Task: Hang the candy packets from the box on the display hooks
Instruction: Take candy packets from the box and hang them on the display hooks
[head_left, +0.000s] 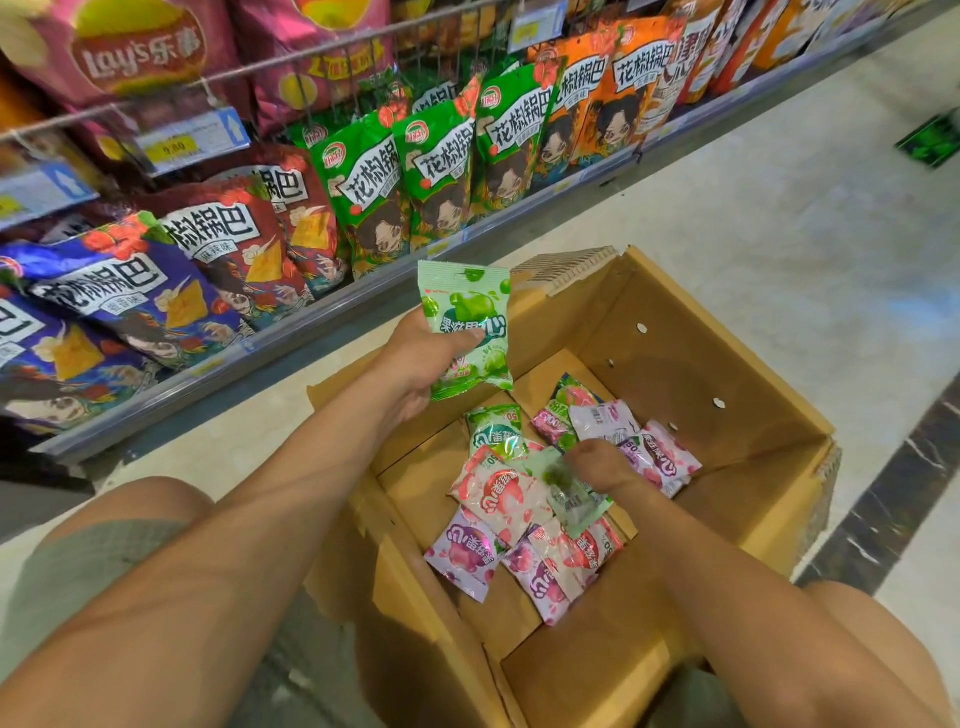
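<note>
While your left hand (415, 364) holds a glossy green candy packet (467, 306) upright above the open cardboard box (701, 374), its fingers clamped on the flat shiny film, your right hand (597, 462) is inside the box. Its fingers are curled on a blurred greenish packet (569, 496) among crinkled pink and purple packets (498, 493).

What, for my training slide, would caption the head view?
The left hand holds up a green candy packet while the right hand grips a second green packet inside the cardboard box.
</note>
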